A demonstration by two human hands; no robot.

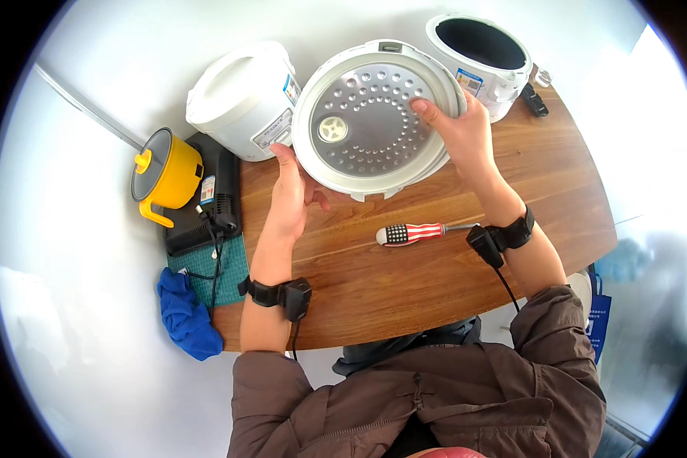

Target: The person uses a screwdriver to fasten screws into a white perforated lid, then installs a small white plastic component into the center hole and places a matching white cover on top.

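A white rice cooker lid is held up above the table, its dimpled silver inner plate facing me. A round cream-coloured vent piece sits on the left of that plate. My right hand grips the lid's right rim, thumb on the inner plate and fingers mostly hidden behind. At the lower left rim is my left hand, its thumb along the edge and its fingers partly under the lid. Below the lid, a screwdriver with a stars-and-stripes handle lies on the wooden table.
A closed white rice cooker stands behind on the left; a lidless cooker body is at the back right, near a black plug. At left are a yellow pot, black appliance, green mat and blue cloth.
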